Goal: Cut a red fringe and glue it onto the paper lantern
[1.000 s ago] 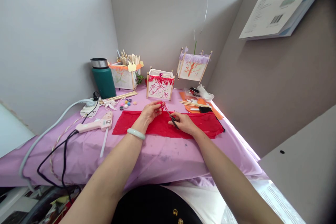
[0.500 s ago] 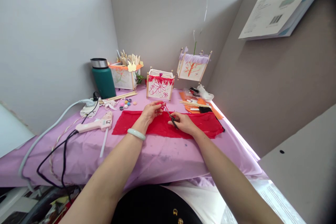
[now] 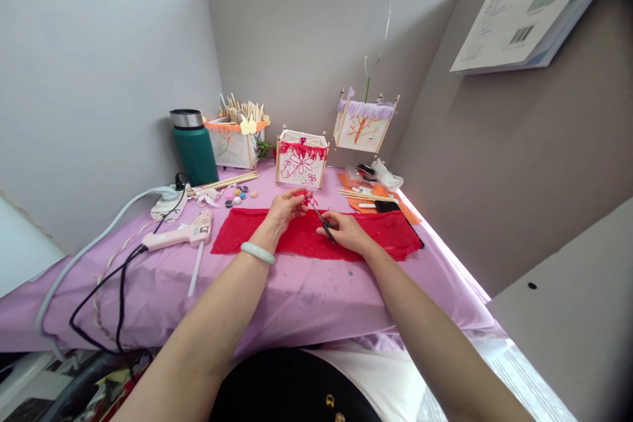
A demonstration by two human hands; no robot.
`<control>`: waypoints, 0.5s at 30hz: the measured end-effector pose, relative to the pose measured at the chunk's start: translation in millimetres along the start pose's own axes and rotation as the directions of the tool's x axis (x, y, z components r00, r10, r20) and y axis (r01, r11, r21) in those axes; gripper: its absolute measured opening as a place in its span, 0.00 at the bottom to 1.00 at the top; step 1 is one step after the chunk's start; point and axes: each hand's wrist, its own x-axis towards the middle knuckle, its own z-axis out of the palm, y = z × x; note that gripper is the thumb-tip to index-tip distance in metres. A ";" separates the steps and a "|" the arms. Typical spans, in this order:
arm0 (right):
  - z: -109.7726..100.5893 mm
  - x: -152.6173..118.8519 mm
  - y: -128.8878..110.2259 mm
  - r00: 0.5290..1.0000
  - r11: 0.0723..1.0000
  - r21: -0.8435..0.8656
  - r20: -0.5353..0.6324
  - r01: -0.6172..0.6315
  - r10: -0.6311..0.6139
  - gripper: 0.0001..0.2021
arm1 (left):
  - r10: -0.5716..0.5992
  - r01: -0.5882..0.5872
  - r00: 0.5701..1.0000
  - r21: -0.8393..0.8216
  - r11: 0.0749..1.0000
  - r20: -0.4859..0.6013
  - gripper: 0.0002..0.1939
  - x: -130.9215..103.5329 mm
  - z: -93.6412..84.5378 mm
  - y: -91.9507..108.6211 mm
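Pinched in my left hand (image 3: 285, 210) is a small red fringed strip (image 3: 309, 198), its cut ends pointing right. My right hand (image 3: 345, 232) grips dark-handled scissors (image 3: 326, 227), and their blades reach up to the strip. Beneath both hands a long red cloth (image 3: 242, 231) lies across the purple-covered table (image 3: 306, 290). Behind the hands stands a white lantern (image 3: 301, 165) with red fringe and a drawn red flower. Whether the blades are closed on the strip is too small to tell.
On the left are a green bottle (image 3: 195, 155), a pink glue gun (image 3: 180, 235), cables and a power strip (image 3: 168, 206). A box of sticks (image 3: 232, 145) stands behind. A lantern with purple fringe (image 3: 363, 128) hangs at the back right, above orange sheets (image 3: 410, 211) and sticks.
The fringed strip and the fingertips of my left hand have shifted very slightly. My right hand stays in nearly the same place with the scissors.
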 end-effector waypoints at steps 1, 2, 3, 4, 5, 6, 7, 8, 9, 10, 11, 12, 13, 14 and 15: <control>0.0 0.0 -0.2 1.000 1.000 0.001 0.001 0.000 0.000 0.18 | 0.003 -0.003 1.000 -0.002 1.000 0.001 0.16 0.0 0.0 0.1; 0.0 -0.1 -0.3 1.000 1.000 0.003 0.002 0.000 0.000 0.18 | 0.006 -0.006 1.000 -0.004 1.000 0.002 0.16 -0.1 0.1 0.2; 0.0 -0.3 -0.3 1.000 1.000 0.006 0.003 0.000 0.000 0.18 | 0.009 -0.009 1.000 -0.004 1.000 0.003 0.16 -0.1 0.1 0.2; 0.2 -0.4 -0.1 1.000 1.000 0.007 0.004 -0.001 0.001 0.18 | 0.011 -0.011 1.000 -0.001 1.000 0.004 0.17 -0.1 0.1 0.2; 0.3 -0.5 0.2 1.000 1.000 0.007 0.002 -0.002 0.002 0.18 | 0.013 -0.013 1.000 0.002 1.000 0.006 0.17 -0.2 0.1 0.1; 0.5 -0.5 0.5 1.000 1.000 0.006 -0.001 -0.002 0.002 0.19 | 0.015 -0.015 1.000 0.006 1.000 0.009 0.17 -0.2 0.1 0.0; 0.6 -0.4 0.8 1.000 1.000 0.004 -0.003 -0.003 0.003 0.19 | 0.017 -0.017 1.000 0.010 1.000 0.011 0.17 -0.2 0.1 -0.2; 0.8 -0.4 1.1 1.000 1.000 0.003 -0.006 -0.004 0.004 0.19 | 0.018 -0.018 1.000 0.014 1.000 0.013 0.18 -0.2 0.2 -0.3; 0.8 -0.3 1.2 1.000 1.000 0.002 -0.007 -0.004 0.004 0.19 | 0.019 -0.020 1.000 0.017 1.000 0.014 0.18 -0.2 0.3 -0.3; 0.9 -0.2 1.3 1.000 1.000 0.003 -0.007 -0.003 0.003 0.19 | 0.021 -0.021 1.000 0.018 1.000 0.013 0.18 -0.3 0.4 -0.3; 0.9 -0.2 1.3 1.000 1.000 0.004 -0.007 -0.002 0.002 0.19 | 0.023 -0.023 1.000 0.019 1.000 0.011 0.18 -0.3 0.6 -0.3; 0.8 -0.2 1.2 1.000 1.000 0.005 -0.007 -0.001 0.001 0.19 | 0.025 -0.025 1.000 0.018 1.000 0.006 0.18 -0.4 0.8 -0.1; 0.8 -0.3 1.2 1.000 1.000 0.005 -0.007 0.000 0.000 0.19 | 0.026 -0.026 1.000 0.016 1.000 0.000 0.18 -0.6 1.1 0.2; 0.8 -0.3 1.1 1.000 1.000 0.005 -0.007 0.000 0.000 0.19 | 0.027 -0.027 1.000 0.014 1.000 -0.006 0.18 -0.8 1.4 0.5; 0.8 -0.4 1.1 1.000 1.000 0.004 -0.007 -0.002 0.002 0.19 | 0.027 -0.027 1.000 0.013 1.000 -0.010 0.18 -0.9 1.8 0.9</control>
